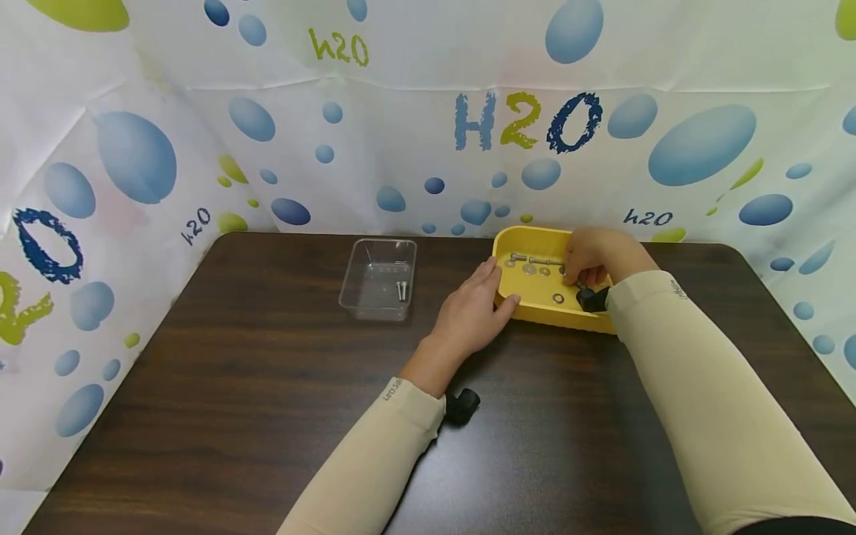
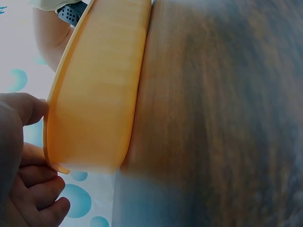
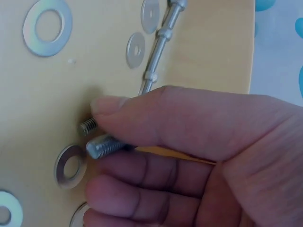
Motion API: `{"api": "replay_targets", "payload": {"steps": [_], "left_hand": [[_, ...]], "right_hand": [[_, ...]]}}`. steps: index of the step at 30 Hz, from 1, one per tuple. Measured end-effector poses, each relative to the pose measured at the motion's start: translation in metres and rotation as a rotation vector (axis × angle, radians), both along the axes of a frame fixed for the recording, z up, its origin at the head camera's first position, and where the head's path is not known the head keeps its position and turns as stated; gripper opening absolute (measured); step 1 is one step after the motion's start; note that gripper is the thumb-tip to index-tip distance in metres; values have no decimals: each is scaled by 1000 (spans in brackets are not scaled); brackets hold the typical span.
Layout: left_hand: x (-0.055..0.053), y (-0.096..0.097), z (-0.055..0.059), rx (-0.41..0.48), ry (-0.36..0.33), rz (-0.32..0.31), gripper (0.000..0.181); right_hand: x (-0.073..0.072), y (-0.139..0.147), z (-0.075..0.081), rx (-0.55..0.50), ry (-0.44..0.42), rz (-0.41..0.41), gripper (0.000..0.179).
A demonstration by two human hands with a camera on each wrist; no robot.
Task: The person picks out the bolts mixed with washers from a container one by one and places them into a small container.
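One threaded bolt appears pinched by the right hand inside the yellow tray, right of centre; the left hand touches its rim. Picking out seems the step; lifting calls for a firm pinch.

– What is between the right fingers?
– A bolt, shiny metal, its thread rough.
– And beside them?
– Washers, smooth, glossy metal. Below the fingers, the tray is smooth plastic, rather matt.
– And farther away?
– The box is clear, glossy plastic; the table looks like wood, softly shiny; the sleeves are matt cloth.
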State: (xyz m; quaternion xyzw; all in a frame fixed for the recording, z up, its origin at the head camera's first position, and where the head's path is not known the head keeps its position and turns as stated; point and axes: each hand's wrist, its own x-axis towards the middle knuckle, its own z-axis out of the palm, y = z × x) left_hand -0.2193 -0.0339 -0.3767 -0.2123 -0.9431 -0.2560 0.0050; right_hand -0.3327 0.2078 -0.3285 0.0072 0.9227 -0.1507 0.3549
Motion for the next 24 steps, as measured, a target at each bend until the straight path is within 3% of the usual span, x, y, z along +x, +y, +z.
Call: {"api": "replay_targets", "payload": {"steps": [10, 17, 24], "left_hand": [[10, -1, -2, 20, -10, 9, 67], [15, 0, -4, 25, -22, 9, 68], [16, 1, -1, 2, -9, 10, 68]], "right_hand": [[6, -9, 6, -205, 82, 55, 24], [13, -11, 15, -234, 61, 64, 28], [18, -7, 27, -245, 114, 93, 24]]}}
